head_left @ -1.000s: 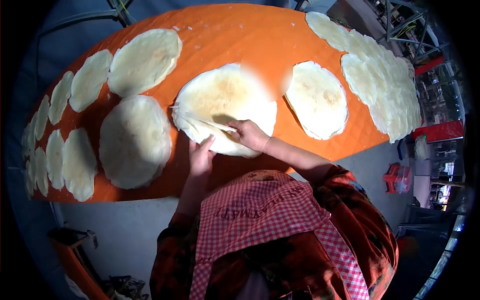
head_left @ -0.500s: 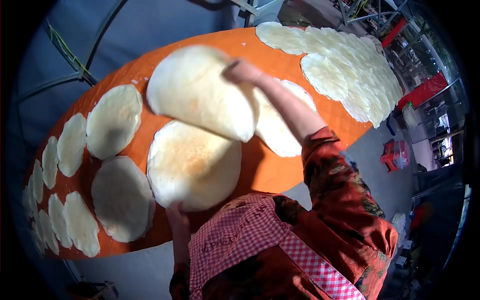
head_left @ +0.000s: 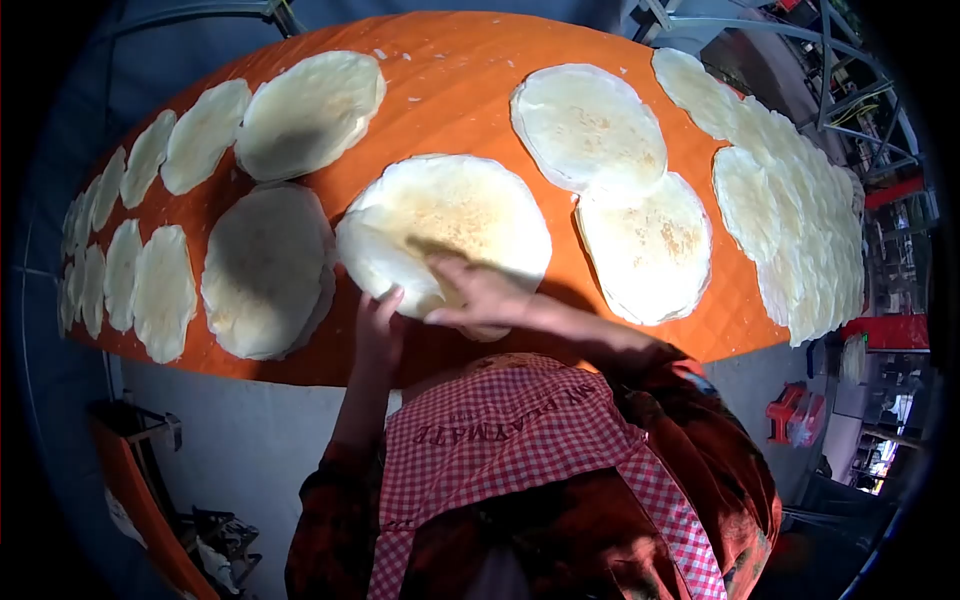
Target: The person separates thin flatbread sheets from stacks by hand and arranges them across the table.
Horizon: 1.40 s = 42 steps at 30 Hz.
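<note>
A round, pale flatbread [head_left: 480, 205] with light brown patches lies on the orange cloth in front of me. Its near left side is lifted and curled over. My left hand [head_left: 379, 322] is at that raised edge, its fingers pinching the rim. Over the bread's near part, my right hand [head_left: 478, 292] rests with fingers spread and thumb apart, beside the curled flap. Another edge peeks out beneath the bread near my right wrist. To the right, a far flatbread [head_left: 590, 128] slightly overlaps a nearer flatbread [head_left: 650, 245].
An orange cloth-covered table [head_left: 455, 100] curves across the view. Several flatbreads [head_left: 310, 115] lie in two rows at the left, and many overlap in a pile [head_left: 800, 220] at the right end. A red stool [head_left: 795, 412] stands on the floor beyond the right side.
My right hand, which was holding up a large flatbread on the far side, has come back to the near bread. The far right bread now lies flat. My view has shifted.
</note>
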{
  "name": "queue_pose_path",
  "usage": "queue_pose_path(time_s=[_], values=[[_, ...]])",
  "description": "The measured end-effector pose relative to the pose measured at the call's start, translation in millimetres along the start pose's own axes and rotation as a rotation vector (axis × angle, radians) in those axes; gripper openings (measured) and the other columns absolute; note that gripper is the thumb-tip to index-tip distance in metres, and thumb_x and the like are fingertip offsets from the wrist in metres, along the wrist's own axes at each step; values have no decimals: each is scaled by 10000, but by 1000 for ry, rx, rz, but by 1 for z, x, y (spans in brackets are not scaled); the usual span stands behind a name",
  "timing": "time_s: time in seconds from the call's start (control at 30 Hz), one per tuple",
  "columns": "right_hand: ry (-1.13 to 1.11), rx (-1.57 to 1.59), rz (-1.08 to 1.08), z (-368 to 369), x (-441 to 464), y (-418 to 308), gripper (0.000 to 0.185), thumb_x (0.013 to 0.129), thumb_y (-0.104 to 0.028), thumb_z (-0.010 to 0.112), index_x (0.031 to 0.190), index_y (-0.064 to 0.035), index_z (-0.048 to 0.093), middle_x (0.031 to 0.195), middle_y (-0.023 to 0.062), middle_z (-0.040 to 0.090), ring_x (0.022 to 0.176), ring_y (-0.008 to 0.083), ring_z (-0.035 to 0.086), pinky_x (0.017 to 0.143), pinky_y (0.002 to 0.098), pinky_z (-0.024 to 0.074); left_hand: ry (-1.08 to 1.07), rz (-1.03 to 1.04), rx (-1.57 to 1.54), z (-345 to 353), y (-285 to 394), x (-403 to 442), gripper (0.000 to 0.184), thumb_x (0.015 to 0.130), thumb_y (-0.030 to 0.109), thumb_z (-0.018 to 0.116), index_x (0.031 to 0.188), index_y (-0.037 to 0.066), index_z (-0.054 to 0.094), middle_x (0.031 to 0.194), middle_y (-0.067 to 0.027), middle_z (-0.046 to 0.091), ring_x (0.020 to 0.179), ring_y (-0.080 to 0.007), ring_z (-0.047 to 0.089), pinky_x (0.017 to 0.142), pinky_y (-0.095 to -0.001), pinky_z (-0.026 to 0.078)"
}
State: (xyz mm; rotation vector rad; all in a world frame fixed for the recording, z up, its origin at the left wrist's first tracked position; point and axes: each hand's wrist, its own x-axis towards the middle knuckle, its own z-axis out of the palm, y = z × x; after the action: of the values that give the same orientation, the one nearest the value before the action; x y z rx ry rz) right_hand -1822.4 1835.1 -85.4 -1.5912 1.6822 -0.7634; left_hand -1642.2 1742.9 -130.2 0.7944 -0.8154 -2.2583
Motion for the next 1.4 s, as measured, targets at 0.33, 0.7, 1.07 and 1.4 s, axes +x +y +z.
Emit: queue_pose_path(time_s=[0.33,0.7,1.07,1.4], values=[[182,355,271,32,23,26,324,918,-178,497,1153,42,540,939,203,646,830,231,620,790,301,479,-203,-171,-356,-28,1,6,508,881,234,447,1351,104,303,1291,-79,452,1169,-251,471,869,-450,457],[208,190,232,45,13,2,584,848,-354,605,1250,39,448,1020,251,608,944,352,602,865,362,463,9,22,-38,3,-1,5,436,871,26,536,1279,3,385,1180,-115,530,1074,-220,525,923,-363,430],[187,165,377,-12,24,15,273,903,-203,541,1004,40,614,767,210,622,681,241,576,687,345,470,189,1,198,-29,-21,12,441,776,43,595,1202,5,487,1124,-94,561,1003,-216,542,870,-345,430],[3,748,527,-81,44,70,428,844,-310,660,1100,23,573,1032,84,588,951,140,520,844,280,419,228,140,323,-65,-45,-7,364,778,48,572,1129,-20,508,1092,-137,560,1004,-247,530,872,-367,420]])
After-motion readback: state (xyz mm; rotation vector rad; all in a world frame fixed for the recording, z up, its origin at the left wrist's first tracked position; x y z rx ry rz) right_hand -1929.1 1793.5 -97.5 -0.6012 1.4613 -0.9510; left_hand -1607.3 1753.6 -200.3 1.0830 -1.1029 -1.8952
